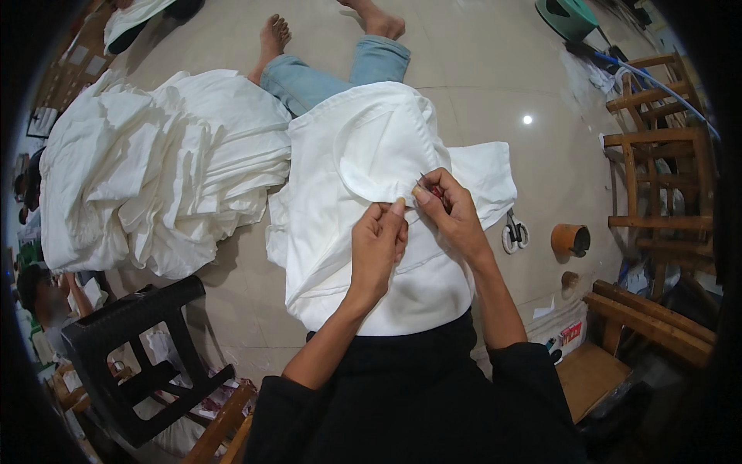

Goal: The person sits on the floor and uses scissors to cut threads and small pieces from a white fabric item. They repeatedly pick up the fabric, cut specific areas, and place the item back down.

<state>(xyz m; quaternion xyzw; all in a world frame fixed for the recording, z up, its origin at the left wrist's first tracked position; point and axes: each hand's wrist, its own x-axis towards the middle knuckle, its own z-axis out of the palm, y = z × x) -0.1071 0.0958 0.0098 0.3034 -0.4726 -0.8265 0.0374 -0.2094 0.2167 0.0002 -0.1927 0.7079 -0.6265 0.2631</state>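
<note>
A white garment (371,286) is spread over my lap, with a curved, stitched piece on its upper layer. My left hand (379,243) pinches the fabric near the lower edge of that curved piece, thumb pointing up. Just to the right, my right hand (456,216) is closed on a small red tool (436,191) with a thin metal tip, its thumb against the cloth; the tool is mostly hidden by the fingers. Scissors with white handles (515,236) lie on the floor to the right of the garment.
A large white fabric pile (147,170) lies left, above a black plastic stool (108,332). Another person's bare feet (382,27) show at the top; a person (42,301) sits far left. Wooden frames (657,220), an orange container (568,240) and a green stool (564,15) are right.
</note>
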